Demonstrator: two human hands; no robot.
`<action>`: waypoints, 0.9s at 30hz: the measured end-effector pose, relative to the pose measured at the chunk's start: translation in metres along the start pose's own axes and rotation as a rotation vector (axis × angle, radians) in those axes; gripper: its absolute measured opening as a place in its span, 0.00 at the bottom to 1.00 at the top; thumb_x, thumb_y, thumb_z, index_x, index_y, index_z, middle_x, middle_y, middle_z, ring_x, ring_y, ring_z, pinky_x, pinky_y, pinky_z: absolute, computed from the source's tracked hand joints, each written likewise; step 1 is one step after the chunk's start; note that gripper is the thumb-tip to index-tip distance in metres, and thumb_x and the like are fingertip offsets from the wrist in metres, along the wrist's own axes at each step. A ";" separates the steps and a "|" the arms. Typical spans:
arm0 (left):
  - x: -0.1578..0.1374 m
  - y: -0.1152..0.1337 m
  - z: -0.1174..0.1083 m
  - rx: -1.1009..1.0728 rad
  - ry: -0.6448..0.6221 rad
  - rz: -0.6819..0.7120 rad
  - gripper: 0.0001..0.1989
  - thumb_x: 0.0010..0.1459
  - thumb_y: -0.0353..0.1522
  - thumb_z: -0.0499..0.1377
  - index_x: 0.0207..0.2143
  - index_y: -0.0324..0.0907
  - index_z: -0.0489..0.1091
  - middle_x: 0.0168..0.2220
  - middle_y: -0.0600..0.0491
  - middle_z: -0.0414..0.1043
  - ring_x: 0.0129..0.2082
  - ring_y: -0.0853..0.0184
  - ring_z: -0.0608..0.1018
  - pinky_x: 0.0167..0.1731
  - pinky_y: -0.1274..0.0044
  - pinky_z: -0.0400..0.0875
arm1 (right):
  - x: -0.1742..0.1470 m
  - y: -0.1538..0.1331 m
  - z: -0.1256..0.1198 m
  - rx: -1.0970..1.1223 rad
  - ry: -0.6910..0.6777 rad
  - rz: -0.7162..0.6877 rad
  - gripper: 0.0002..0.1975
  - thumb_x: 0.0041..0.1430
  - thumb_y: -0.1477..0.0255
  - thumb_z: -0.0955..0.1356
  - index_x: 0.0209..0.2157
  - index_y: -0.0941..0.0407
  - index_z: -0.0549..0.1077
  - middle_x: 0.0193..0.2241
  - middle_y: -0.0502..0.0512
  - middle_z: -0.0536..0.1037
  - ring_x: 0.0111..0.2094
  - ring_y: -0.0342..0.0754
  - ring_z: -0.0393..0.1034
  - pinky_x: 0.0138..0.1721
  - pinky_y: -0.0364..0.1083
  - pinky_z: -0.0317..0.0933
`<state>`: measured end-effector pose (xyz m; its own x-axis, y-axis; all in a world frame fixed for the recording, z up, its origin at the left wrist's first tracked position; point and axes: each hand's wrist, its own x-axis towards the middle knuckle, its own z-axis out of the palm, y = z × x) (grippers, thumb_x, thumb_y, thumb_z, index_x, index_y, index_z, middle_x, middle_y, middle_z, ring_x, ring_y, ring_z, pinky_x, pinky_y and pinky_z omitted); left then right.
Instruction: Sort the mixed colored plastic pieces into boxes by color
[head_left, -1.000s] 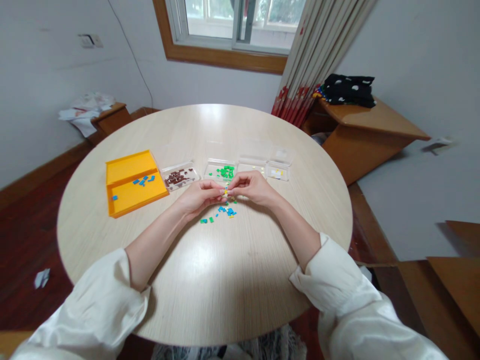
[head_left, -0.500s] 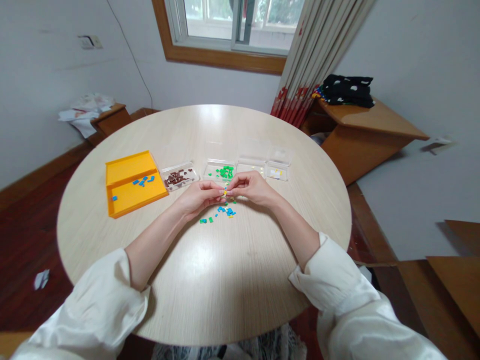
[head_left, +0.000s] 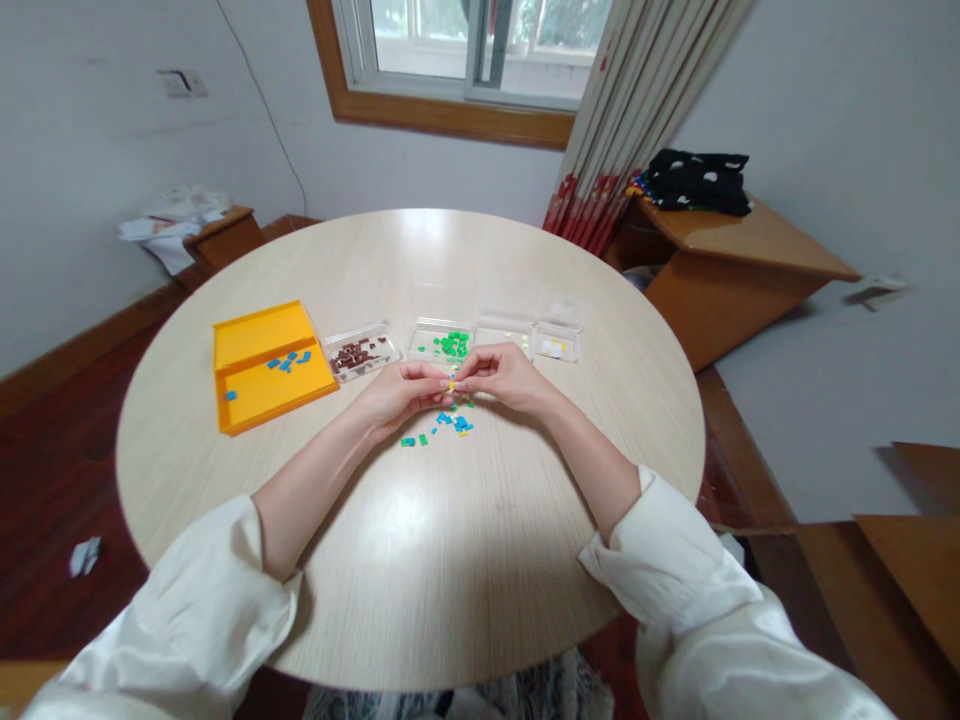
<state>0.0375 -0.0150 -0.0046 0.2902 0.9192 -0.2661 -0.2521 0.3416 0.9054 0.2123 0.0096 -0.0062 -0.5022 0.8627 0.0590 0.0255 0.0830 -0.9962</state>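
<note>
My left hand (head_left: 401,398) and my right hand (head_left: 501,376) meet fingertip to fingertip above the middle of the table. Between their pinched fingers is a small yellow building brick (head_left: 451,385), partly hidden, which both hands grip. Just below them on the tabletop lies a loose scatter of blue bricks (head_left: 460,424), with a few yellow and green ones among them. Two small green bricks (head_left: 423,439) rest a little to the left of that scatter. Behind my fingers sits a clear box holding green bricks (head_left: 454,344).
On the round wooden table (head_left: 450,560), an open yellow case (head_left: 319,385) with several blue bricks stands at left. A clear box of brown bricks (head_left: 352,355) is beside it. Clear boxes with pale and yellow pieces (head_left: 556,345) stand at right.
Both hands stay together around the yellow brick, with hardly any visible movement. The whole view has shifted very slightly.
</note>
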 end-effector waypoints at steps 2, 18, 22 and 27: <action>0.000 0.000 0.000 -0.005 0.001 0.000 0.09 0.36 0.26 0.69 0.20 0.35 0.71 0.17 0.54 0.71 0.20 0.72 0.74 0.34 0.73 0.73 | 0.000 0.000 0.000 -0.003 -0.002 -0.004 0.10 0.39 0.71 0.74 0.22 0.60 0.72 0.21 0.49 0.74 0.25 0.40 0.70 0.30 0.44 0.66; 0.000 0.000 -0.001 -0.010 -0.009 -0.008 0.08 0.37 0.26 0.68 0.20 0.34 0.72 0.18 0.53 0.71 0.21 0.70 0.75 0.36 0.71 0.73 | 0.001 0.001 -0.001 -0.051 -0.001 -0.036 0.10 0.39 0.70 0.74 0.22 0.60 0.71 0.21 0.49 0.73 0.24 0.40 0.68 0.29 0.43 0.64; 0.000 0.000 -0.001 -0.013 -0.006 -0.011 0.07 0.38 0.25 0.68 0.20 0.34 0.72 0.18 0.52 0.71 0.21 0.71 0.74 0.36 0.71 0.72 | 0.001 0.002 0.000 -0.053 0.003 -0.031 0.10 0.39 0.70 0.74 0.22 0.60 0.71 0.21 0.49 0.73 0.24 0.40 0.68 0.29 0.43 0.65; -0.001 0.001 -0.001 -0.012 -0.016 -0.016 0.07 0.37 0.25 0.68 0.20 0.34 0.72 0.18 0.53 0.71 0.22 0.70 0.75 0.35 0.72 0.73 | 0.002 0.002 -0.001 -0.049 -0.006 -0.026 0.12 0.39 0.69 0.75 0.22 0.60 0.71 0.20 0.48 0.73 0.23 0.40 0.67 0.29 0.44 0.65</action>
<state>0.0361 -0.0157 -0.0034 0.3090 0.9105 -0.2747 -0.2586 0.3584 0.8970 0.2120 0.0120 -0.0081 -0.5087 0.8568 0.0845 0.0547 0.1301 -0.9900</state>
